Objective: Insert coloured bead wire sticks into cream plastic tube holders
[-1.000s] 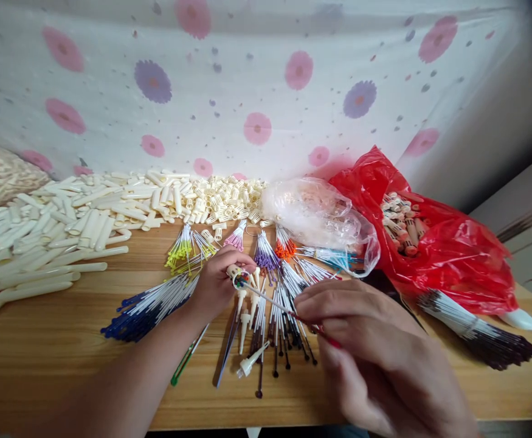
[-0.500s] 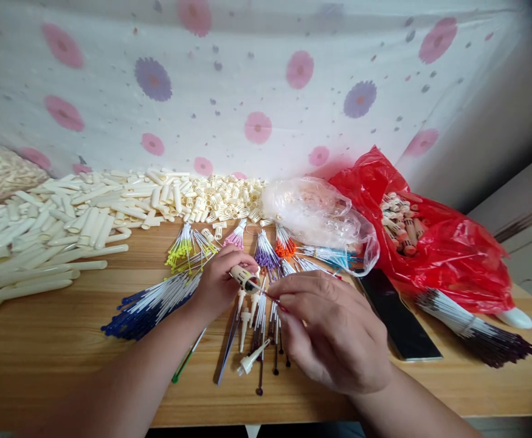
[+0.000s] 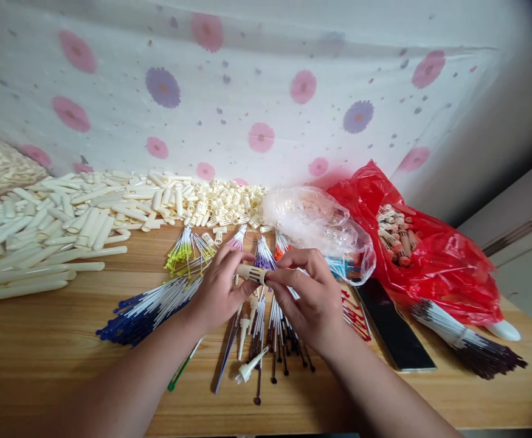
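Note:
My left hand [image 3: 220, 286] pinches a cream plastic tube with dark slots [image 3: 253, 274], held nearly level above the table. At the tube's right end, the thumb and fingers of my right hand [image 3: 309, 292] are closed and cover its opening. Any thin stick inside is hidden. Beneath my hands lie several cream tapered pieces [image 3: 244, 334], one with a clear tip [image 3: 251, 366], and white sticks with dark brown heads [image 3: 273, 340]. A bundle of blue-headed sticks [image 3: 151, 310] lies beside my left forearm. Red-headed sticks [image 3: 354, 316] show past my right wrist.
Long cream tubes [image 3: 87, 213] and short slotted pieces [image 3: 229, 201] are heaped along the back. A clear bag [image 3: 315, 213], a red bag [image 3: 448, 261] of slotted parts, a black flat object [image 3: 396, 328] and a dark-tipped bundle [image 3: 466, 340] occupy the right side.
The tube has turned from pointing at me to lying nearly crosswise. My right hand has moved up and left to its end; the thin dark-red stick it held into the opening no longer shows.

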{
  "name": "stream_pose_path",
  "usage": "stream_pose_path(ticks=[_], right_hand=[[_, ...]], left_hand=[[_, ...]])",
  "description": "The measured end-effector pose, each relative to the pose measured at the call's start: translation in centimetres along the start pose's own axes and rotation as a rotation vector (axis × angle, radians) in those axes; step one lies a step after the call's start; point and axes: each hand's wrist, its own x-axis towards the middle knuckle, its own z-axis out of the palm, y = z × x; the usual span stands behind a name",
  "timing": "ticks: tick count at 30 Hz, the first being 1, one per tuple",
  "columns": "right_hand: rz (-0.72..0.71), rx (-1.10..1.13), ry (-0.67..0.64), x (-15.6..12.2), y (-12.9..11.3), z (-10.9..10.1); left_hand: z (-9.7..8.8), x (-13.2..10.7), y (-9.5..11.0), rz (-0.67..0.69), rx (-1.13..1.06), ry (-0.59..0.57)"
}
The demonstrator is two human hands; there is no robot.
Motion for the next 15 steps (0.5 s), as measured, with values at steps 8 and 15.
stream_pose_path(ticks=[8, 15], right_hand=[[0.107, 0.094, -0.038, 0.0, 0.5, 0.2], [0.230, 0.217, -0.019, 0.1, 0.2, 0.9]], left_hand=[[0.3, 0.1, -0.8, 0.057, 0.130, 0.026], [0.2, -0.1, -1.1, 0.067, 0.293, 0.056]])
